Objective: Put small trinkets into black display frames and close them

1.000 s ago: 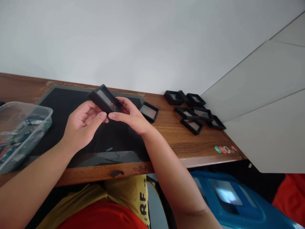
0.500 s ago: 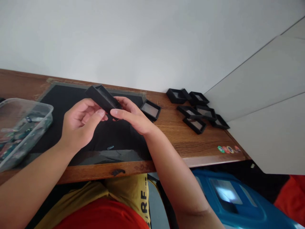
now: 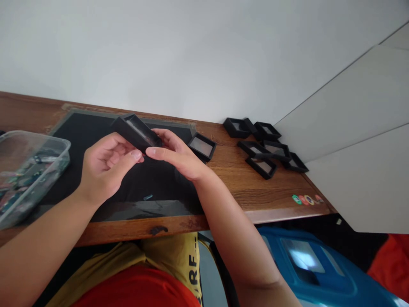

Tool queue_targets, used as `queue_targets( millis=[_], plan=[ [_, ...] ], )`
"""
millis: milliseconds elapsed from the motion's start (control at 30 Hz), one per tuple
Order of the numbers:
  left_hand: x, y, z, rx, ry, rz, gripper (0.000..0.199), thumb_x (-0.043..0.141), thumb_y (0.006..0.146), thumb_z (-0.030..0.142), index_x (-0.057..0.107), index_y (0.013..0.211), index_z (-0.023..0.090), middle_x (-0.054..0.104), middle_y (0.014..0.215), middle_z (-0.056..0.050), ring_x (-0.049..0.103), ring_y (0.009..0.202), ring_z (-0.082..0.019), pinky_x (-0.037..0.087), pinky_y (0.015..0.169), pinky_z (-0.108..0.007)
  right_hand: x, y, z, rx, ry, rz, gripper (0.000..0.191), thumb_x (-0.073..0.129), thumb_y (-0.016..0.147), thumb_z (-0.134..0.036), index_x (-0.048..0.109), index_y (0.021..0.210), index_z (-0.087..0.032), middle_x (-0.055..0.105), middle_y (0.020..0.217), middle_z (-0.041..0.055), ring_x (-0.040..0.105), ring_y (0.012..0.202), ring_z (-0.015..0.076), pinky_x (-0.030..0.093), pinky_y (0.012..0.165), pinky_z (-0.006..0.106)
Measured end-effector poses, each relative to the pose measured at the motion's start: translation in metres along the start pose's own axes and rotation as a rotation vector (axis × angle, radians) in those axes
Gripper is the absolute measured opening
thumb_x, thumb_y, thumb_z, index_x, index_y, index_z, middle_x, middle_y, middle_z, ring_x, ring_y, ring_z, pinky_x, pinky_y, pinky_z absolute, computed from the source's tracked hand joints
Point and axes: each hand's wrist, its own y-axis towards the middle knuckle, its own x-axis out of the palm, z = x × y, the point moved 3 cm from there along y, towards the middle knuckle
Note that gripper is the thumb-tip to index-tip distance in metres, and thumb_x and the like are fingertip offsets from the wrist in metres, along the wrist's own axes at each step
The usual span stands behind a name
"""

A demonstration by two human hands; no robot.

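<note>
Both my hands hold one black box frame point(image 3: 136, 131) tilted above the black mat point(image 3: 137, 183). Its open side shows a recess with a paler inside. My left hand point(image 3: 108, 162) pinches the near lower edge between thumb and fingers. Around the right end of the frame, my right hand point(image 3: 175, 155) is closed, thumb in front and fingers behind. Just beyond my right hand another black box frame point(image 3: 202, 146) with a clear window lies at the mat's edge. A small bluish scrap point(image 3: 148, 197) rests on the mat near its front.
At the left stands a clear plastic tub point(image 3: 60, 160) with many small coloured packets. Several black frames point(image 3: 260, 166) lie at the right of the wooden table point(image 3: 230, 183), near the wall point(image 3: 198, 55). Round stickers point(image 3: 303, 199) mark its right front. Below is a blue plastic object point(image 3: 326, 273).
The held frame has tipped slightly, so more of its recess shows. My hands have shifted very little and keep their hold.
</note>
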Motion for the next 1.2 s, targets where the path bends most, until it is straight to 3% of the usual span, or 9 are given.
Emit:
queue_targets(
  millis=[300,633,867,1067,1200],
  plan=[
    [-0.0022,0.0008,-0.005,0.053,-0.022,0.008,0.007,0.085,0.091,0.023,0.084,0.097,0.02,0.08,0.081,-0.003,0.075,0.071,-0.014,0.062,0.069,-0.022,-0.0005,0.0005,0.005,-0.022,0.032,0.008,0.074,0.102,0.067,-0.051,0.067,0.127,-0.026,0.07,0.136,0.0049,0.068,0.119,0.0227,0.057,0.108,0.039],
    [-0.0001,0.0032,0.0012,0.03,0.103,0.072,0.006,0.082,0.085,0.014,0.08,0.087,0.019,0.076,0.069,0.001,0.069,0.06,-0.01,0.054,0.058,-0.019,-0.0016,0.0011,0.0079,-0.038,-0.004,0.043,0.072,0.1,0.069,-0.051,0.067,0.128,-0.026,0.069,0.137,0.0056,0.068,0.118,0.0232,0.059,0.106,0.04],
    [-0.0042,0.0003,-0.0048,0.045,0.057,0.05,0.006,0.081,0.087,0.015,0.081,0.09,0.02,0.078,0.076,-0.002,0.072,0.068,-0.015,0.056,0.065,-0.027,-0.0009,0.0008,0.0077,-0.027,-0.012,0.025,0.075,0.102,0.067,-0.048,0.066,0.129,-0.026,0.07,0.136,0.0056,0.068,0.118,0.0239,0.059,0.105,0.041],
    [-0.0026,0.0033,-0.0033,0.017,0.088,0.061,0.006,0.082,0.084,0.013,0.079,0.084,0.019,0.074,0.07,0.0,0.067,0.062,-0.012,0.051,0.058,-0.023,-0.001,-0.0005,0.0064,-0.037,-0.049,0.058,0.074,0.1,0.069,-0.052,0.066,0.129,-0.026,0.07,0.134,0.0055,0.068,0.114,0.0227,0.06,0.1,0.039],
    [-0.0046,0.004,-0.0068,-0.004,0.035,0.021,0.002,0.08,0.09,0.018,0.079,0.09,0.019,0.075,0.075,0.0,0.068,0.067,-0.012,0.054,0.064,-0.023,-0.0025,-0.0011,0.0075,-0.03,-0.09,0.108,0.073,0.1,0.068,-0.056,0.068,0.126,-0.025,0.072,0.129,0.0055,0.068,0.107,0.021,0.059,0.092,0.037]
  ],
)
